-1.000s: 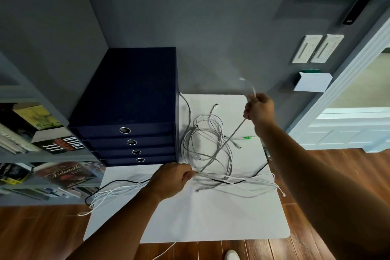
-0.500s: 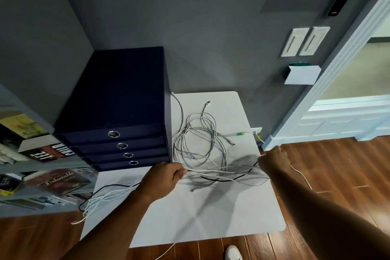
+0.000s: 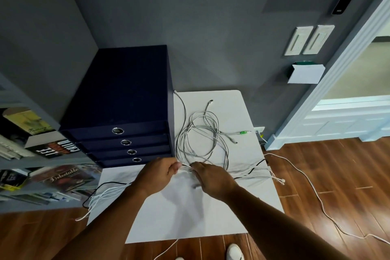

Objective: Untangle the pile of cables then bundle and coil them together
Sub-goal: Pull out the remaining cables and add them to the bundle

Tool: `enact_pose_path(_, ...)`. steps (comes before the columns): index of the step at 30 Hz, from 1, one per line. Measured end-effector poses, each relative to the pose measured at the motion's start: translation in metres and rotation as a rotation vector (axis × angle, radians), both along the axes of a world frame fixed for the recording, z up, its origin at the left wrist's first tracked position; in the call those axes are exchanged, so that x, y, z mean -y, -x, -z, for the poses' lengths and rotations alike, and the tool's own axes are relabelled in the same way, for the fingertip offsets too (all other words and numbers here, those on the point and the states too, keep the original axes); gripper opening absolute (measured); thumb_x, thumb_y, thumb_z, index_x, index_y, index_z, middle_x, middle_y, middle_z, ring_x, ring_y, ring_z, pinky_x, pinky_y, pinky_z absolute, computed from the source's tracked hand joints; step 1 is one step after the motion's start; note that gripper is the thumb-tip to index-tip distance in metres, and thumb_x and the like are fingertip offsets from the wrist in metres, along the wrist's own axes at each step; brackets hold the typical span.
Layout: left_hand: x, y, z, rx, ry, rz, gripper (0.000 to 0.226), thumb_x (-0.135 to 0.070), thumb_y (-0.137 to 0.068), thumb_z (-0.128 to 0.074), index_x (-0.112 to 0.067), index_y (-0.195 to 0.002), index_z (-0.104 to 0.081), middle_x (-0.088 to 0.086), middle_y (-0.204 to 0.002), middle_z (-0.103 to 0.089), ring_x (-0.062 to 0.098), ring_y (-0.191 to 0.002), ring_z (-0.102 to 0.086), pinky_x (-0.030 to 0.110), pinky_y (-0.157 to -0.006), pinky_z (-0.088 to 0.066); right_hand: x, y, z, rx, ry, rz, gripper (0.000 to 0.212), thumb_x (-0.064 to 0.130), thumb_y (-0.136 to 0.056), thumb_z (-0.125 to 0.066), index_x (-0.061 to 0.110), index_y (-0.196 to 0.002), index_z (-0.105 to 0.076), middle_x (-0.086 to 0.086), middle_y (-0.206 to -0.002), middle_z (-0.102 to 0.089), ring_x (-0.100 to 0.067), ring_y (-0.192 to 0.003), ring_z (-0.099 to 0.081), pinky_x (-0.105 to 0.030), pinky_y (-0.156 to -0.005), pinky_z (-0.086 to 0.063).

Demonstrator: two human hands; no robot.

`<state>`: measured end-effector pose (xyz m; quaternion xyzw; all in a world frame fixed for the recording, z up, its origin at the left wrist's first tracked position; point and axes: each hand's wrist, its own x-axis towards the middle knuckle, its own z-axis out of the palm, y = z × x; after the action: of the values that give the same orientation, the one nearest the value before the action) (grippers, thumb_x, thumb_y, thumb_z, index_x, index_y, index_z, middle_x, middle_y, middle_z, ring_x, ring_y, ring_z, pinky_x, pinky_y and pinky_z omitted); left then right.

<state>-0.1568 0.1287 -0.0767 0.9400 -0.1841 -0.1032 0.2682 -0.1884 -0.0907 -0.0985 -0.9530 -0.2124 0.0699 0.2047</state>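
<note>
My left fingers (image 3: 172, 168) are curled tight round a bunch of white cables (image 3: 185, 170) near the middle of the white desk (image 3: 190, 217). My right fingers (image 3: 197, 167) are bent down on the same bunch, just beside my left ones. I see only the back of that hand, so I cannot tell if they grip the bunch or just press on it.

The bunch runs both ways from my hands. On my left, the ends (image 3: 101, 196) hang off the edge of the desk. On my right, the other ends (image 3: 276, 178) lie by the far edge. A thin black cable (image 3: 256, 164) lies mixed in with the white ones.

Behind my hands, more grey cable lies in big loose loops (image 3: 226, 154) on the desk. One end has a green plug (image 3: 243, 132). The loops lie right next to a dark blue box of drawers (image 3: 126, 91).

One long white cable (image 3: 312, 186) lies by itself on the wood floor (image 3: 337, 164), on my right.
</note>
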Motion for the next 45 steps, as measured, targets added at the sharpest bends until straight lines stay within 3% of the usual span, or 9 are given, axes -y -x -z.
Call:
enact_pose_path(8,-0.017,0.014,0.025,-0.057,-0.074,0.055,0.04,-0.049,-0.102,-0.041,-0.021,-0.077,-0.052,-0.004,-0.069,-0.059,0.016,-0.067,-0.056,0.034,-0.066,-0.045,0.043,0.019,0.009,0.008,0.19,0.052,0.077,0.075,-0.085,-0.002,0.022,-0.091,-0.057,-0.005,-0.092,-0.071,-0.032,-0.09,-0.065,-0.036,-0.065,-0.04)
enact_pose_path(13,-0.011,0.02,0.031,-0.095,-0.074,0.046,0.036,-0.046,-0.103,-0.042,-0.024,-0.076,-0.05,-0.006,-0.069,-0.057,0.013,-0.066,-0.054,0.032,-0.065,-0.044,0.062,0.019,0.027,-0.022,0.141,-0.034,0.038,0.047,-0.104,-0.026,0.025,-0.114,-0.056,-0.001,-0.112,-0.067,-0.03,-0.098,-0.065,-0.039,-0.078,-0.05)
enact_pose_path(17,-0.012,0.018,0.035,-0.118,-0.079,0.041,0.033,-0.045,-0.103,-0.043,-0.028,-0.077,-0.05,-0.008,-0.07,-0.057,0.012,-0.068,-0.055,0.03,-0.067,-0.044,0.08,0.017,0.029,-0.173,0.063,-0.013,0.032,0.031,-0.104,-0.037,0.026,-0.131,-0.054,-0.003,-0.123,-0.061,-0.028,-0.105,-0.062,-0.037,-0.086,-0.049)
enact_pose_path(22,-0.01,0.019,0.039,-0.105,-0.094,0.04,0.031,-0.043,-0.103,-0.044,-0.032,-0.074,-0.045,-0.012,-0.064,-0.05,0.007,-0.063,-0.051,0.014,-0.058,-0.034,0.096,0.014,0.018,-0.19,0.152,0.169,0.045,0.062,-0.095,-0.043,0.024,-0.097,-0.066,-0.002,-0.102,-0.071,-0.025,-0.098,-0.064,-0.03,-0.07,-0.04)
enact_pose_path(26,-0.011,0.022,0.048,-0.133,-0.092,0.048,0.03,-0.048,-0.102,-0.041,-0.03,-0.083,-0.053,-0.012,-0.072,-0.059,0.009,-0.069,-0.058,0.019,-0.063,-0.042,0.115,0.015,0.018,-0.215,0.3,0.362,0.071,0.085,-0.081,-0.028,0.019,-0.066,-0.05,-0.002,-0.089,-0.069,-0.025,-0.091,-0.064,-0.029,-0.065,-0.036)
enact_pose_path(31,-0.005,0.019,0.055,-0.344,-0.091,0.041,0.037,-0.05,-0.102,-0.042,-0.026,-0.077,-0.056,-0.005,-0.078,-0.065,0.013,-0.078,-0.064,0.034,-0.074,-0.051,0.13,0.021,0.02,-0.225,0.13,0.325,0.04,0.056,-0.098,-0.041,0.022,-0.079,-0.05,-0.002,-0.087,-0.067,-0.028,-0.087,-0.063,-0.032,-0.064,-0.04)
enact_pose_path(37,0.01,0.007,0.034,-0.506,-0.339,0.153,0.021,-0.039,-0.098,-0.05,-0.037,-0.084,-0.066,-0.011,-0.095,-0.07,0.008,-0.091,-0.066,0.027,-0.085,-0.051,0.14,0.014,0.008,-0.328,0.031,0.274,0.017,0.026,-0.098,-0.046,0.022,-0.095,-0.062,0.002,-0.098,-0.067,-0.021,-0.094,-0.061,-0.038,-0.083,-0.049)
enact_pose_path(41,0.053,-0.006,-0.007,-0.292,-0.755,0.301,0.037,-0.049,-0.098,-0.05,-0.017,-0.114,-0.06,0.004,-0.119,-0.065,0.025,-0.106,-0.063,0.032,-0.084,-0.047,0.145,0.005,0.0,-0.345,0.026,0.249,0.016,0.021,-0.098,-0.048,0.021,-0.096,-0.064,0.003,-0.1,-0.067,-0.017,-0.091,-0.058,-0.032,-0.083,-0.046)
enact_pose_path(45,0.106,-0.013,-0.05,-0.122,-0.502,0.412,0.032,-0.047,-0.094,-0.051,-0.018,-0.085,-0.061,0.002,-0.095,-0.068,0.023,-0.088,-0.064,0.035,-0.076,-0.052,0.145,-0.001,-0.012,-0.311,0.014,0.232,0.017,0.02,-0.1,-0.048,0.017,-0.099,-0.065,0.001,-0.103,-0.068,-0.019,-0.094,-0.059,-0.027,-0.075,-0.039)
